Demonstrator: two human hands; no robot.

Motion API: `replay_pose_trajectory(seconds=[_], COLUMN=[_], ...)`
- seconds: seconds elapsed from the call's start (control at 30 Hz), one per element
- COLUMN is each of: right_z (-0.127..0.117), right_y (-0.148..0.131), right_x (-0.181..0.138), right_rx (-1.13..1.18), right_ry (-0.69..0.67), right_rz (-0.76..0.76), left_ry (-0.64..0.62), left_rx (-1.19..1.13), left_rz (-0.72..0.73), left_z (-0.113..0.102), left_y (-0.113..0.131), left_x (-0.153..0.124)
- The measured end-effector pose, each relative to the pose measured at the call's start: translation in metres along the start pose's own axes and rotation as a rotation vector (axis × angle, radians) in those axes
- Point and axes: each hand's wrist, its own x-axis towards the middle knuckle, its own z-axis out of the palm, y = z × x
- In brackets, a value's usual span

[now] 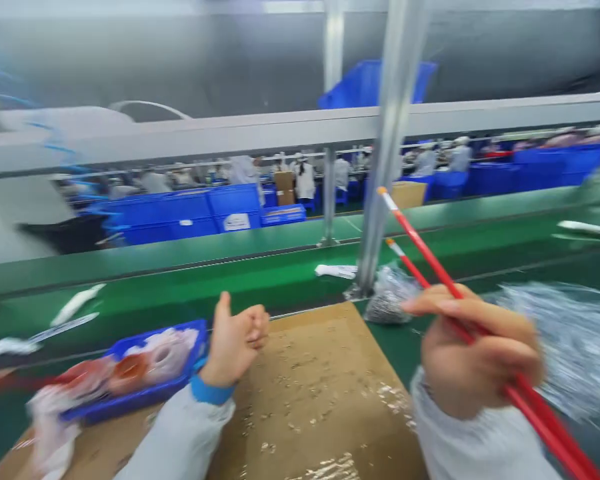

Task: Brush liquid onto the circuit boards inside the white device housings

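My right hand (480,350) is closed around a pair of red chopsticks (423,250) with white bands and orange tips. The tips point up and away, slightly apart, with nothing between them. My left hand (237,340), with a blue band at the wrist, hovers over the left side of a brown cardboard sheet (325,360). Its fingers are curled and its thumb sticks up; whatever they may hold is hidden. Many tiny metallic pieces (333,467) lie scattered on the cardboard, too blurred to name.
Left of the cardboard is a blue tray (145,397) with tape rolls and crumpled wrapping. A bag of small parts (393,293) sits by a metal post (387,147). Clear plastic bags (565,340) lie at right. Behind runs a green conveyor belt (260,283) carrying white items.
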Motion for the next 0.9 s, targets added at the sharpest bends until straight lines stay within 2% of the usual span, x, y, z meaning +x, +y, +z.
replay_pose_trajectory(seconds=[0.03,0.13,0.23,0.33,0.47,0.57,0.7,0.8,0.83,0.9], right_z=[-0.006,-0.011,-0.016,-0.026,-0.033,-0.033,-0.032,-0.031,-0.031,-0.03], right_y=[0.001,0.003,0.0,-0.001,0.005,0.009,0.013,0.017,0.018,0.021], right_x=[0.004,0.019,0.031,0.041,0.046,0.04,0.014,-0.01,-0.017,-0.031], right_rx=[-0.012,0.191,0.137,0.081,0.036,0.04,0.055,0.069,0.078,0.097], right_ry=[0.051,0.3,0.465,0.546,0.563,0.382,-0.02,-0.256,-0.308,-0.36], right_rz=[-0.004,-0.026,-0.025,0.013,-0.047,-0.096,-0.091,-0.135,-0.144,-0.116], left_ry=[0.0,0.066,0.201,0.284,0.251,0.302,0.448,0.623,0.639,0.592], left_rx=[0.04,0.092,0.079,0.126,0.186,0.248,0.513,0.811,0.891,0.92], left_rz=[-0.003,-0.003,0.03,0.095,0.199,0.234,0.283,0.285,0.22,0.126], left_z=[0.0,0.0,0.006,0.015,0.02,0.018,0.009,-0.013,-0.023,-0.045], left_y=[0.003,0.013,0.02,0.029,0.058,0.09,0.138,0.174,0.186,0.208], left_x=[-0.001,-0.002,-0.006,-0.01,-0.011,-0.008,0.002,0.011,0.012,0.009])
